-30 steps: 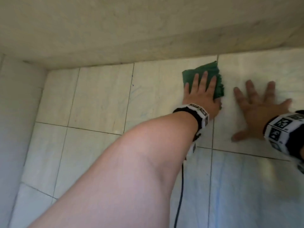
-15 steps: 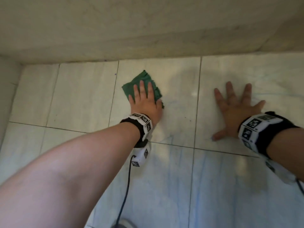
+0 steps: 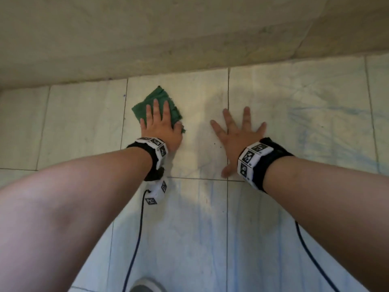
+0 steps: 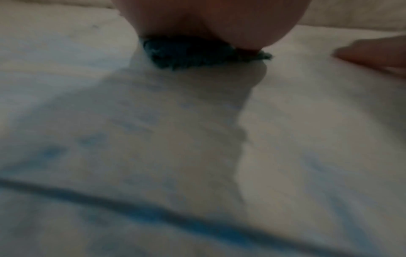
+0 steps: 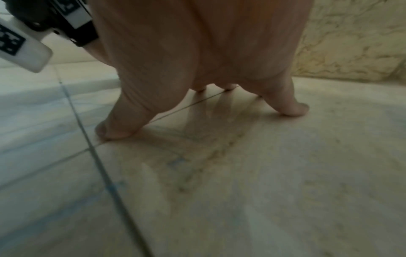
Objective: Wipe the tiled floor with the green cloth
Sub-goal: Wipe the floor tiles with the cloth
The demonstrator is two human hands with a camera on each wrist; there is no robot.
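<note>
Your right hand point(image 3: 237, 140) lies flat on the tiled floor point(image 3: 294, 114), fingers spread, holding nothing. Your left hand point(image 3: 161, 128) presses the green cloth point(image 3: 156, 100) down with straight fingers, near the floor's far edge by the wall point(image 3: 189, 34).

The cloth point(image 3: 157, 106) lies flat on the tiled floor point(image 3: 294, 114), near the wall point(image 3: 189, 34) that rises behind it. The left hand point(image 3: 161, 127) rests on top of the cloth, fingers straight and pointing toward the wall, covering the cloth's near half. Just left of the cloth runs a grout line point(image 3: 124, 114). To the right of the cloth, apart from it, the right hand point(image 3: 237, 138) lies palm down on the floor with fingers spread. A shoe point(image 3: 145, 285) sits well in front of the cloth, at the near edge of the head view
</note>
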